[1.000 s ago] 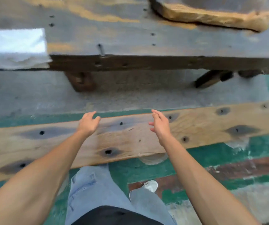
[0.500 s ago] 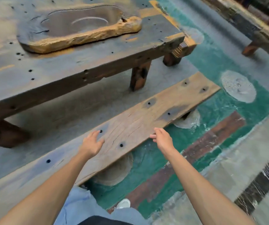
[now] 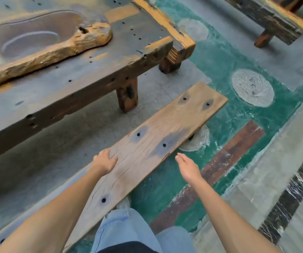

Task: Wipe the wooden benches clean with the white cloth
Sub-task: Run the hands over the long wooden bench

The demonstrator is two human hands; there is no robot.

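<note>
**A:** Start closest in. What are the hands doing?

**B:** Both are bare and hold nothing. The left hand [image 3: 104, 161] hangs over the far edge of the long pale wooden plank bench with dark knot stains and bolt holes [image 3: 152, 143], fingers loosely bent, perhaps just touching the wood (I cannot tell whether there is contact). The right hand [image 3: 188, 168] floats off the bench's near edge, above the green painted floor [image 3: 220, 70], fingers straight and relaxed.

**A:** And the white cloth?

**B:** Not visible anywhere in this view, and neither hand has it. So no wiping is happening now.

**A:** Does the plank look cleaned?

**B:** Hard to judge. Its surface is dry-looking and weathered, with grey blotches around the holes; those read as stains in the wood, not dirt.

**A:** Further out?

**B:** Beyond a strip of grey floor stands the big dark, worn wooden table-bench with orange-rubbed edges [image 3: 92, 73], carrying a rough-edged hollowed wooden slab tray [image 3: 42, 46]. At the top right, well apart, is another dark wooden bench [image 3: 271, 17].

**A:** So, progress?

**B:** I'd judge most of it is left: fetch the cloth, then wipe each bench.
</note>
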